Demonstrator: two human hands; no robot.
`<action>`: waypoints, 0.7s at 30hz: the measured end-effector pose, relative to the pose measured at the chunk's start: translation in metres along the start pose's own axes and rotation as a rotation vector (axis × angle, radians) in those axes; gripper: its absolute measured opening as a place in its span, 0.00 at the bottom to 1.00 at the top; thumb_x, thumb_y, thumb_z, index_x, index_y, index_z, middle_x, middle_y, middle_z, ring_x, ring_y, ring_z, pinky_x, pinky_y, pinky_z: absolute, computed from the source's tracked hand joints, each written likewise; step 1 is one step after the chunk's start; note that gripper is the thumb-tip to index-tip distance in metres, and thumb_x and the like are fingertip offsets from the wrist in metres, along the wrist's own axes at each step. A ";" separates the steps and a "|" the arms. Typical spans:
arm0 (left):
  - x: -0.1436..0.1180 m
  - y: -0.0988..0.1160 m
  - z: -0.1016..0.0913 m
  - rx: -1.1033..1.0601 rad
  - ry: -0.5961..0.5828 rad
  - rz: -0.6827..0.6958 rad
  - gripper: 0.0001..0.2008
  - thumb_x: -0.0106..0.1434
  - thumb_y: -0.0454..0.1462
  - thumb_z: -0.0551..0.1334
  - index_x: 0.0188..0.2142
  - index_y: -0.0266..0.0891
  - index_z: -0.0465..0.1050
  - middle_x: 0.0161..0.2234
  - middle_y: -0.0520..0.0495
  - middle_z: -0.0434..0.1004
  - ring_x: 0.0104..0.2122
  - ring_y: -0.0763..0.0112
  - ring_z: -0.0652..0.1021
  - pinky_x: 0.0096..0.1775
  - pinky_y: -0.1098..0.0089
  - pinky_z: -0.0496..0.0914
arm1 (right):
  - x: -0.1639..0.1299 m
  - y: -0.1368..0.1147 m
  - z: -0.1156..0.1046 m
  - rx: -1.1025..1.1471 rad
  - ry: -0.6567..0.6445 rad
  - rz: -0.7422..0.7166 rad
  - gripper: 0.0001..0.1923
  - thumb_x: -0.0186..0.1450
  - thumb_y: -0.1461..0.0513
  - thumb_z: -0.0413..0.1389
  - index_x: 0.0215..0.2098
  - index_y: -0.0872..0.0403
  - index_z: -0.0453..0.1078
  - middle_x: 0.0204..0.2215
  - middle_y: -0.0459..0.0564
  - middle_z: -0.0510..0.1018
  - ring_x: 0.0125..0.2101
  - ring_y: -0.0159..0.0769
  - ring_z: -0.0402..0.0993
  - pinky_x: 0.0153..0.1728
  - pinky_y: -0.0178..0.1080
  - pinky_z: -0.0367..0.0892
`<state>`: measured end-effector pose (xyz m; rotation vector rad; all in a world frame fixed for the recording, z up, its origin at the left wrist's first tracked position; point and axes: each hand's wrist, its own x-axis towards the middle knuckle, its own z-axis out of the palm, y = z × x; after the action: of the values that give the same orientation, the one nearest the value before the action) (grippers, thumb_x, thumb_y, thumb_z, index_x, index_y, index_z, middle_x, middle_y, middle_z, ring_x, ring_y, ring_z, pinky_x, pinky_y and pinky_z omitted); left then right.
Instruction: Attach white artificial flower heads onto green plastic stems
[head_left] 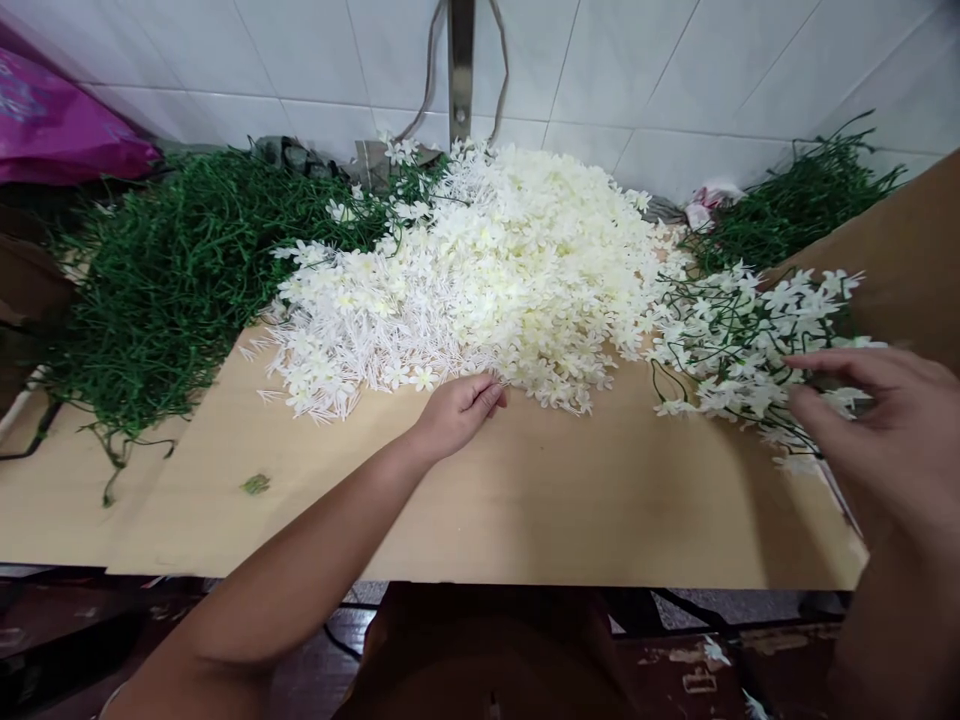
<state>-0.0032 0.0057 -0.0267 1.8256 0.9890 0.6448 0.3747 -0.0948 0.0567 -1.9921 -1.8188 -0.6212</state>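
Observation:
A big heap of loose white plastic flowers (487,270) lies on the brown cardboard worktop (570,500). My left hand (456,412) reaches to the heap's near edge, its fingers curled and pinching at a few small flowers there. My right hand (881,420) is at the right, fingers spread, touching a bunch of green stems fitted with white flowers (739,340). Whether it grips that bunch I cannot tell.
A large pile of bare green plastic stems (180,270) fills the left side, and a smaller green pile (802,200) lies at the back right. A pink bag (52,130) sits at the far left. White tiled wall (675,70) stands behind.

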 end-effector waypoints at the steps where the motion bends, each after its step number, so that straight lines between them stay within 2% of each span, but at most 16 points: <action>1: 0.000 0.000 0.000 0.007 -0.001 -0.001 0.19 0.67 0.46 0.49 0.30 0.37 0.71 0.23 0.52 0.66 0.26 0.74 0.68 0.29 0.74 0.62 | 0.002 -0.013 0.001 0.030 0.002 -0.055 0.10 0.60 0.59 0.56 0.39 0.48 0.75 0.35 0.53 0.81 0.33 0.44 0.75 0.34 0.45 0.68; 3: 0.000 0.001 0.000 0.011 -0.006 -0.001 0.19 0.67 0.46 0.50 0.30 0.37 0.71 0.23 0.52 0.66 0.25 0.74 0.68 0.29 0.74 0.62 | 0.008 -0.047 0.006 0.101 0.138 -0.123 0.07 0.61 0.61 0.55 0.36 0.51 0.75 0.33 0.55 0.81 0.37 0.46 0.75 0.39 0.46 0.69; 4: 0.001 0.001 0.000 0.008 -0.008 -0.001 0.19 0.67 0.46 0.50 0.30 0.37 0.71 0.23 0.52 0.66 0.25 0.74 0.68 0.29 0.74 0.62 | 0.010 -0.067 0.010 0.168 0.172 -0.153 0.06 0.61 0.62 0.55 0.34 0.52 0.75 0.32 0.55 0.81 0.36 0.45 0.75 0.39 0.45 0.69; 7: 0.001 0.001 -0.001 -0.017 -0.011 -0.004 0.19 0.67 0.46 0.49 0.30 0.37 0.70 0.23 0.51 0.67 0.26 0.73 0.69 0.29 0.73 0.62 | 0.016 -0.131 0.029 0.412 0.030 -0.305 0.05 0.63 0.63 0.56 0.34 0.55 0.74 0.32 0.55 0.80 0.37 0.44 0.74 0.40 0.45 0.69; 11: -0.002 0.004 -0.002 -0.007 -0.027 0.046 0.19 0.68 0.45 0.50 0.29 0.37 0.70 0.25 0.50 0.71 0.27 0.73 0.71 0.31 0.72 0.64 | 0.025 -0.199 0.060 0.551 -0.186 -0.416 0.07 0.64 0.66 0.53 0.35 0.57 0.74 0.34 0.57 0.78 0.39 0.45 0.71 0.41 0.45 0.68; 14: -0.004 0.007 -0.001 0.119 -0.111 0.177 0.15 0.66 0.40 0.52 0.28 0.37 0.72 0.28 0.48 0.76 0.30 0.71 0.74 0.34 0.71 0.65 | 0.039 -0.228 0.071 0.605 -0.374 -0.385 0.10 0.64 0.69 0.51 0.37 0.58 0.74 0.35 0.57 0.78 0.38 0.44 0.71 0.40 0.44 0.68; 16: -0.005 0.008 -0.001 0.243 -0.156 0.253 0.14 0.64 0.39 0.55 0.24 0.37 0.72 0.25 0.48 0.76 0.27 0.71 0.73 0.31 0.71 0.63 | 0.051 -0.244 0.073 0.628 -0.492 -0.367 0.10 0.64 0.69 0.52 0.39 0.58 0.75 0.37 0.56 0.78 0.40 0.43 0.71 0.42 0.43 0.67; 19: -0.007 0.008 0.000 0.346 -0.182 0.284 0.16 0.61 0.40 0.58 0.19 0.37 0.70 0.20 0.49 0.73 0.23 0.72 0.69 0.27 0.70 0.58 | 0.066 -0.265 0.076 0.567 -0.622 -0.413 0.10 0.62 0.67 0.58 0.43 0.58 0.74 0.42 0.57 0.76 0.44 0.45 0.71 0.45 0.44 0.65; 21: -0.007 0.007 -0.001 0.340 -0.199 0.277 0.15 0.61 0.40 0.58 0.20 0.37 0.72 0.21 0.49 0.75 0.22 0.72 0.70 0.27 0.70 0.58 | 0.072 -0.277 0.081 0.469 -0.672 -0.448 0.11 0.62 0.66 0.59 0.43 0.58 0.74 0.43 0.60 0.75 0.45 0.48 0.70 0.44 0.44 0.64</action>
<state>-0.0052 -0.0020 -0.0201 2.3050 0.7515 0.4652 0.1095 0.0360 0.0229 -1.5701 -2.5272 0.4151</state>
